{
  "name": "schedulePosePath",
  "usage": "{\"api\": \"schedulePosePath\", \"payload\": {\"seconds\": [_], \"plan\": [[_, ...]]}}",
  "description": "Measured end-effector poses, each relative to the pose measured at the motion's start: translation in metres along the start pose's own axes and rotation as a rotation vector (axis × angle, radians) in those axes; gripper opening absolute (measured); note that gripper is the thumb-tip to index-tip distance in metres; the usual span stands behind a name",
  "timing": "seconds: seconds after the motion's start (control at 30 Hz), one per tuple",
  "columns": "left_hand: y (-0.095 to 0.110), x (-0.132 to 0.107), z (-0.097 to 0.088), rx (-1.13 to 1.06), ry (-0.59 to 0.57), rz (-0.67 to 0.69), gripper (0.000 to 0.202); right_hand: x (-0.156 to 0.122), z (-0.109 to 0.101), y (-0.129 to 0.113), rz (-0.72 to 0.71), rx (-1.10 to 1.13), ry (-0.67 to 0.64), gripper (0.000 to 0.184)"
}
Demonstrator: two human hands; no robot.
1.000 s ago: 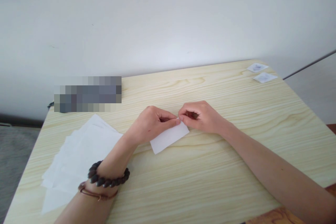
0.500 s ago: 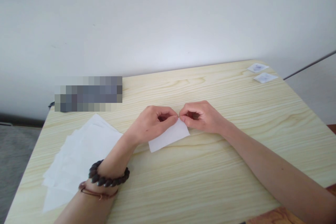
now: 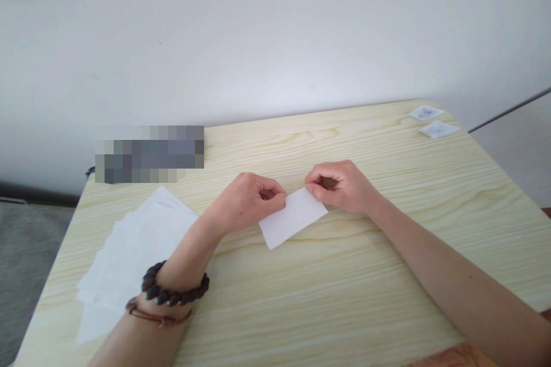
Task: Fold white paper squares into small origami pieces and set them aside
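Observation:
A small white rectangle of paper (image 3: 295, 218), which looks folded, is held just over the middle of the table. My left hand (image 3: 247, 203) pinches its upper edge near the left corner between thumb and forefinger. At the upper right corner, my right hand (image 3: 340, 186) grips the same paper in a pinch. The paper's lower edge slants up to the right. To the left of my left forearm lies a spread stack of white paper sheets (image 3: 142, 241), partly hidden behind that arm.
Two small white diamond-shaped pieces with bluish centres, a rear one (image 3: 426, 113) and a front one (image 3: 438, 129), lie at the table's far right corner. A blurred dark object (image 3: 150, 155) is at the back left. A wall rises behind the wooden table (image 3: 327, 298).
My hands have moved apart along the paper's upper edge, the right one going right. The paper has shifted slightly right, and more of its face shows between my hands.

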State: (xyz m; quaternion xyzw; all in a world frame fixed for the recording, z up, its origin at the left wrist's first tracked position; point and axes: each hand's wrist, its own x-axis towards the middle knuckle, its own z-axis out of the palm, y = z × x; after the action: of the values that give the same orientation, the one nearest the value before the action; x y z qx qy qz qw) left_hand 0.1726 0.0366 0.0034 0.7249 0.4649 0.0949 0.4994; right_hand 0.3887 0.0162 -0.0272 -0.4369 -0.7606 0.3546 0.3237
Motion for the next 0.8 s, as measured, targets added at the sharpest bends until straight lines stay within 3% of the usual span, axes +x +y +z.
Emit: {"api": "schedulePosePath", "payload": {"seconds": [0.37,0.5,0.57,0.63,0.7,0.8], "plan": [[-0.006,-0.007,-0.019,0.116,-0.133,-0.06,0.023,-0.001,-0.012,0.01,0.129,0.093,0.101,0.017],[-0.011,-0.011,-0.028,0.058,-0.198,-0.079,0.021,0.001,-0.016,0.015,0.146,0.144,0.232,0.018],[-0.012,-0.012,-0.029,-0.006,-0.211,-0.111,0.021,0.001,-0.017,0.016,0.141,0.149,0.238,0.019],[-0.012,-0.01,-0.026,-0.019,-0.147,-0.14,0.022,0.001,-0.016,0.015,0.137,0.137,0.18,0.019],[-0.012,-0.007,-0.019,0.063,0.045,-0.125,0.025,0.0,-0.014,0.014,0.128,0.094,0.12,0.019],[-0.01,-0.003,-0.005,0.276,0.256,0.08,0.026,0.001,-0.009,0.011,0.079,-0.028,0.084,0.015]]}}
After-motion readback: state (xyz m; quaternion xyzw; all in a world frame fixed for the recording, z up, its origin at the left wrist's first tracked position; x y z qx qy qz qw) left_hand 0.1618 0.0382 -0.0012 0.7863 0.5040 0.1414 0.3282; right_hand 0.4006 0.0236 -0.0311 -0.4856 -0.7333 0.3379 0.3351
